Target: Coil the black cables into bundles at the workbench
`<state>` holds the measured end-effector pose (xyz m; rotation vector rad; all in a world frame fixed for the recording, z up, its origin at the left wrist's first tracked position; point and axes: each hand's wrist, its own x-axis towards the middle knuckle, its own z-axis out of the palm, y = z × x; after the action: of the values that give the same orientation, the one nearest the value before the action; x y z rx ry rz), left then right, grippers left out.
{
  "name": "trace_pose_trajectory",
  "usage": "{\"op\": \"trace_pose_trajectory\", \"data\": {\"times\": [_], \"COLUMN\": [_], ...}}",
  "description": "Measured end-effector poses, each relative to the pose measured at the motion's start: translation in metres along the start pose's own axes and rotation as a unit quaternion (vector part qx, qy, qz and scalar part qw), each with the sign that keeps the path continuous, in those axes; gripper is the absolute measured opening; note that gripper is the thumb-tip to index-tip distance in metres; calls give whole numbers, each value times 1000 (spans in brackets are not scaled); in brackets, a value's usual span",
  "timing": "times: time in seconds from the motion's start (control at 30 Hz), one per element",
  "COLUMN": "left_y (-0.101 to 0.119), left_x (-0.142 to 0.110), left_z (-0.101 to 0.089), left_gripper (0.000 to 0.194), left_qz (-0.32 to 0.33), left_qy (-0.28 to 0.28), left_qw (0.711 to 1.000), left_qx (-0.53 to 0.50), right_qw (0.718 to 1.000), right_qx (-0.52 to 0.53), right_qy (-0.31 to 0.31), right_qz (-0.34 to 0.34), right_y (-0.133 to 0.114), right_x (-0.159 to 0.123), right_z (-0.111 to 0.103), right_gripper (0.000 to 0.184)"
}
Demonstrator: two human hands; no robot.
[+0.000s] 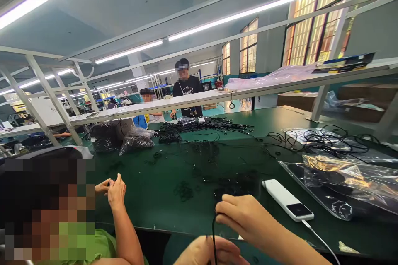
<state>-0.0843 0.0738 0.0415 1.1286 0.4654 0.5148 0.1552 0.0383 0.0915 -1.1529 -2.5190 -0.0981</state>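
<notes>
My right hand [245, 217] hovers just over the near edge of the green table [161, 182], fingers pinched on a thin black cable [214, 236] that runs down from it. My left hand [211, 252] sits at the bottom edge of the view, curled around the lower part of the same cable. Small black rubber bands [184, 190] lie scattered on the table just beyond my hands.
A white power bank [287, 200] with a white cord lies right of my right hand. Clear plastic bags [345, 182] and loose black cables [320, 138] fill the right side. A co-worker's hands [112, 188] work at my left. Black bags [124, 136] and another person [186, 87] are farther back.
</notes>
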Motion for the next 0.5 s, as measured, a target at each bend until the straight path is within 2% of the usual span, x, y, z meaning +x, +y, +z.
{"op": "trace_pose_trajectory", "data": {"times": [0.07, 0.13, 0.17, 0.23, 0.3, 0.37, 0.43, 0.5], "left_y": [38, 66, 72, 66, 42, 17, 4, 7], "left_x": [-22, -38, -41, -37, -21, 0, 16, 27], "left_z": [-24, -40, -42, -30, -2, 29, 49, 51], "left_gripper": [74, 61, 56, 53, 50, 34, 29, 33], "left_qz": [14, 38, 59, 102, 128, 131, 144, 164], "left_qy": [-1, 15, 38, 93, 136, 149, 173, 230], "left_qw": [1000, 999, 997, 988, 979, 976, 969, 951], "left_qx": [-9, -23, -36, -65, -86, -90, -102, -128], "right_qw": [999, 990, 980, 954, 934, 922, 919, 935], "right_qx": [50, 138, 191, 286, 344, 373, 374, 327], "right_qy": [-3, 0, -1, -9, -28, -56, -87, -117], "right_qz": [15, 42, 59, 86, 96, 88, 87, 72], "right_y": [6, 10, 12, 14, 12, 6, -2, -11], "right_x": [10, 19, 22, 24, 23, 17, 8, -3], "right_z": [4, 12, 17, 29, 43, 59, 74, 85], "right_gripper": [24, 23, 23, 24, 26, 29, 33, 32]}}
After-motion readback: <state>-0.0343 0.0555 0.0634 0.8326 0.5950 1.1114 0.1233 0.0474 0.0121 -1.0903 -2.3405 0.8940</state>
